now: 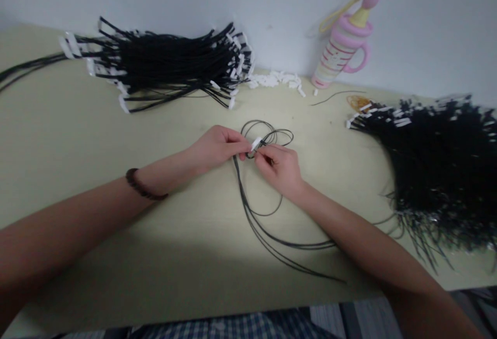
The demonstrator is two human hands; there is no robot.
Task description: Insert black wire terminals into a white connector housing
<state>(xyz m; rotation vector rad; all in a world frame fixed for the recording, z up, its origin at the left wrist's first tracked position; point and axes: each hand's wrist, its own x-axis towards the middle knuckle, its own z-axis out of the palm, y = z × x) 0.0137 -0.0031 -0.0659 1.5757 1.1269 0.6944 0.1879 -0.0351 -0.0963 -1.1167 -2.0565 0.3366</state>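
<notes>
1. Two bare hands meet near the middle of the tabletop; take the white connector between them as the centre of the clock.
2. The left hand, coming in from 8 o'clock, has thumb and fingers pressed together on the connector's near-left end. A dark beaded bracelet circles that wrist.
3. The right hand, coming in from 4 o'clock, has its fingertips together at the connector's right side, where black wires meet it; exactly which strand they pinch, I cannot tell.
4. Those wires curl into thin loops just beyond the fingers at 12 to 1 o'clock, while longer lengths sweep down toward 5 o'clock, some passing beneath the right forearm.
5. At 10 o'clock lies a thick black cable bundle with white ends.
6. Small white pieces are scattered toward 12:30.
7. Toward 1:30, a pink-trimmed bottle leans against the wall.
8. A larger black wire heap fills 3 o'clock, an orange coil beside its upper-left corner.
</notes>
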